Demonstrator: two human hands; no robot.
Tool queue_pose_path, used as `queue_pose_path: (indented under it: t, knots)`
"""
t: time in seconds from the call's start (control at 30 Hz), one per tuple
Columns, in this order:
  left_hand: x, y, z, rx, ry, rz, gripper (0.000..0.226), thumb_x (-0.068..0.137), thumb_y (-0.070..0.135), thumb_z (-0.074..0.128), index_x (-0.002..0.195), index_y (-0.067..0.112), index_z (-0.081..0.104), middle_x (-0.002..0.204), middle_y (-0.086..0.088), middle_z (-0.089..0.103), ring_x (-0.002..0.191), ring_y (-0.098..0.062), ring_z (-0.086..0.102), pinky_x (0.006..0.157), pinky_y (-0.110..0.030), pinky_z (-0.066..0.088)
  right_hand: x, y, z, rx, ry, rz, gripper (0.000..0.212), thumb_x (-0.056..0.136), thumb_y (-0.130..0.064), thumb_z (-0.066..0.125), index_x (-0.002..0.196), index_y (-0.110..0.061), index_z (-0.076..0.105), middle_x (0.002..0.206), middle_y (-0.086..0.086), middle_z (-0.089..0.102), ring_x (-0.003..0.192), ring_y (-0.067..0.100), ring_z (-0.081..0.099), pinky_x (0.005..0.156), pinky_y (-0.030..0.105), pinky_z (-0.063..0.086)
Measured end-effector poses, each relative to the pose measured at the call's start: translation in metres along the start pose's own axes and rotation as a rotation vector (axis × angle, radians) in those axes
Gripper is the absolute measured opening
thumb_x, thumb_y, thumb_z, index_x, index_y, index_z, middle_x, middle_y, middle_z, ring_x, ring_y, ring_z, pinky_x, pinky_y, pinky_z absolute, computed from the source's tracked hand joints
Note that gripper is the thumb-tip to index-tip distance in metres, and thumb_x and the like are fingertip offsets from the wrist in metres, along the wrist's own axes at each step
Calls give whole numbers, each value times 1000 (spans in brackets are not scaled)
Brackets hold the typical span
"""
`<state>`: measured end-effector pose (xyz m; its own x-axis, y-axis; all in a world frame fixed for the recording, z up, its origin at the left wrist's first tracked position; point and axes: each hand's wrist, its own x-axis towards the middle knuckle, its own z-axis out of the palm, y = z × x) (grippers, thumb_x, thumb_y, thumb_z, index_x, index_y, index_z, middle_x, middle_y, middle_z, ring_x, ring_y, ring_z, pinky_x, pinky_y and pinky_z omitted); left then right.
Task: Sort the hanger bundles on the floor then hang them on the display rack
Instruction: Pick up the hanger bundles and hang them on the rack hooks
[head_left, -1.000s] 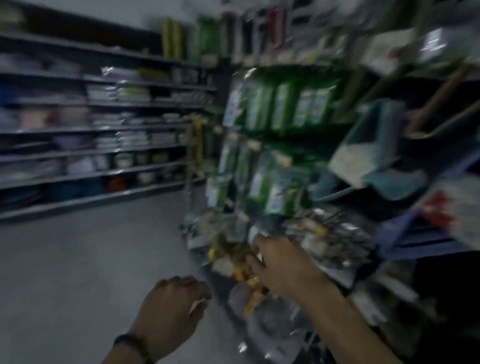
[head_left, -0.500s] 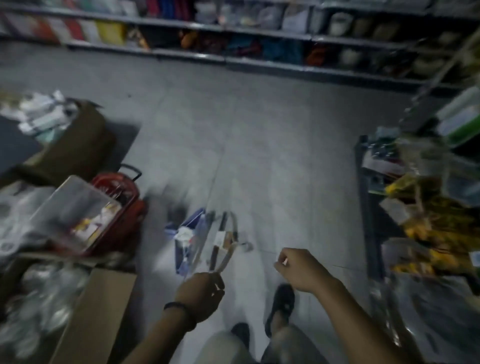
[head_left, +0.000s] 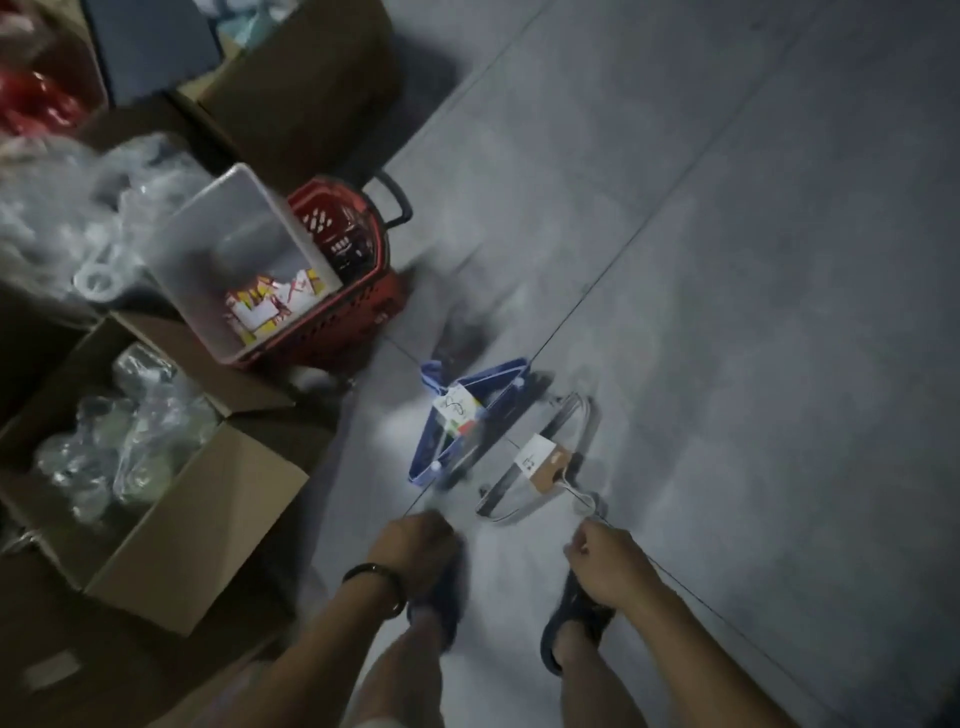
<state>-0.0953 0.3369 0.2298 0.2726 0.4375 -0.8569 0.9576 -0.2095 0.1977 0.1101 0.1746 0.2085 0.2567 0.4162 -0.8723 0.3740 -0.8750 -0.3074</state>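
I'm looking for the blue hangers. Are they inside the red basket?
No, the blue hanger bundle lies on the grey floor, outside the red basket and to its right.

This is a shop, seen at a spot where stock is being unpacked. A red shopping basket (head_left: 358, 296) with a black handle stands on the grey tiled floor (head_left: 727, 260), carrying a clear plastic bin (head_left: 234, 234) of packaged items. Beside it, open cardboard boxes (head_left: 208, 514) hold plastic-wrapped goods (head_left: 124, 436). A blue hanger bundle (head_left: 498, 382) and a dark hanger bundle (head_left: 566, 415) on the floor carry retail labels.
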Motion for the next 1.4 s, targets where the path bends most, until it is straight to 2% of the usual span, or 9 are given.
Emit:
queue_pose_path:
  t: [0.17,0.23,0.43,0.8,0.9,1.0,1.17,1.3,1.4]
  knots:
    - [166,-34,16,-67,25,-123,26,103,25,50,116,17,71,118,-10,73,104,-32,67,85,-34,52,152,-27,28,-55,-21,-42,26,105,-32,52,107,-11,67,104,3,65,100,23,62,88,31,50]
    - [235,-60,24,-145,93,-195,23,100,22,57,117,12,68,117,-15,72,99,-32,66,79,-34,50,212,-32,53,-69,-29,-53,27,107,-31,49,114,-11,65,121,8,67,110,26,62,86,30,44]
    - [412,-144,54,-297,102,-482,75,89,43,76,146,9,40,140,-18,52,116,-36,58,93,-45,53,364,-52,133,55,-90,11,19,102,-31,59,117,-20,63,122,9,66,106,27,62,87,34,52]
    - [506,-191,96,-124,258,-305,20,94,14,61,108,18,75,89,-9,71,78,-31,64,72,-37,58,473,-45,238,483,-51,220,35,71,-50,70,99,-30,64,99,5,74,90,29,74,88,54,61]
    - [497,-192,86,-74,248,-265,15,92,14,64,102,17,75,79,-6,62,70,-28,56,63,-33,46,454,-64,231,688,-9,277,26,84,-36,77,106,-26,66,97,9,75,85,28,75,85,49,62]
    - [473,-184,71,-71,248,-219,9,90,17,64,90,16,72,76,-7,67,65,-27,56,60,-30,41,440,-83,216,941,-48,287,63,86,-47,81,138,-25,53,124,6,66,107,28,69,92,45,59]
    - [407,-147,59,-157,268,-217,14,84,25,73,76,15,67,67,-3,60,63,-25,56,55,-28,35,420,-123,182,1263,-15,211,140,41,-70,93,159,-43,23,155,1,48,141,29,46,110,54,43]
    - [357,-108,59,-260,315,-224,13,85,26,74,86,14,78,71,-1,70,64,-22,63,52,-27,40,393,-134,139,1415,-41,303,79,62,-57,91,132,-34,64,128,5,71,116,31,65,102,51,52]
    - [319,-75,58,-310,350,-232,13,89,26,68,84,17,77,70,2,70,59,-18,61,54,-29,51,367,-122,110,1426,-43,270,38,87,-34,75,124,-30,71,122,8,74,106,29,69,92,44,56]
